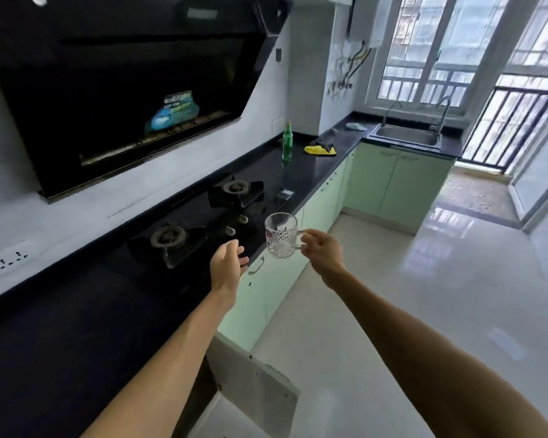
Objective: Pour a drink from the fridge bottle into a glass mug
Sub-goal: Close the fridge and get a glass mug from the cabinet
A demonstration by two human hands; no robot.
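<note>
Long black kitchen surface [301, 172] carries a two-burner black glass gas hob [203, 222]. Just off the hob's front edge, in the air, the right hand [321, 251] has its grip pinched on the handle of a clear cut-pattern glass mug [280, 235], upright and empty. The left hand [227, 263] hovers at the hob's front, fingers loosely apart, holding nothing. Beyond the hob's far end a slim green plastic bottle [287, 142] stands upright on the surface; its fill level cannot be told. By my reading, bottle and mug are both fetched; opening and pouring remain.
</note>
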